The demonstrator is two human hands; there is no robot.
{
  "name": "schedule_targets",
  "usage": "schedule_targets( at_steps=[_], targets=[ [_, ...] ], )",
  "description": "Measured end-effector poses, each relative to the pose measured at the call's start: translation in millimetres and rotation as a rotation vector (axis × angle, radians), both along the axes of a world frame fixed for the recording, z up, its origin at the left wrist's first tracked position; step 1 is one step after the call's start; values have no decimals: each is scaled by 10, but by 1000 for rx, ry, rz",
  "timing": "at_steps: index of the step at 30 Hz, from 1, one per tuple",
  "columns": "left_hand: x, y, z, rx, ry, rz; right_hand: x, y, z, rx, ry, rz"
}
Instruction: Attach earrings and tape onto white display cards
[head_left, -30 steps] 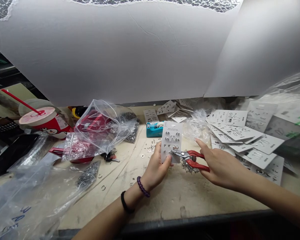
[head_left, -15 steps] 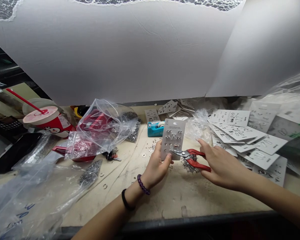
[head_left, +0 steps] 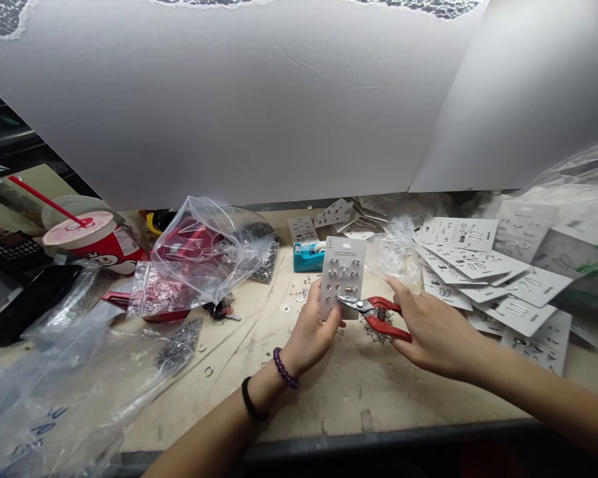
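grey rectangular earring card [head_left: 343, 277] upright above worn beige tabletop [head_left: 329, 392] centre, long axis vertical, pinched at lower edge by left hand [head_left: 309, 332]. red-handled metal pliers [head_left: 376, 313] come from card's right, tips touching lower card; right hand [head_left: 431, 328] clasps handles.

A small jewellery-packing workshop is indicated by the scuffed table [head_left: 299, 392], on which stacks of earring cards [head_left: 483, 279], bags of metal findings [head_left: 179, 292] and a tape dispenser [head_left: 306, 255] are spread.
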State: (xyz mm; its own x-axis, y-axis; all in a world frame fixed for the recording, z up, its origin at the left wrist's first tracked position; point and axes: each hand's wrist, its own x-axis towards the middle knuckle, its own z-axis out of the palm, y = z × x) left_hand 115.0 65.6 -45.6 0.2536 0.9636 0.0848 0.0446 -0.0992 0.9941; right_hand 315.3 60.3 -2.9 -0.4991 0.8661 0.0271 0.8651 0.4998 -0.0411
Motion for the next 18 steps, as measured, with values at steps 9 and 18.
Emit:
schedule_targets(
  at_steps=[9, 18],
  targets=[
    [-5, 1, -6, -29, -33, 2, -41, 12, 37, -59, -30, 4],
    [-24, 10, -8, 11, -14, -15, -38, -22, -18, -2, -28, -21]
  ],
)
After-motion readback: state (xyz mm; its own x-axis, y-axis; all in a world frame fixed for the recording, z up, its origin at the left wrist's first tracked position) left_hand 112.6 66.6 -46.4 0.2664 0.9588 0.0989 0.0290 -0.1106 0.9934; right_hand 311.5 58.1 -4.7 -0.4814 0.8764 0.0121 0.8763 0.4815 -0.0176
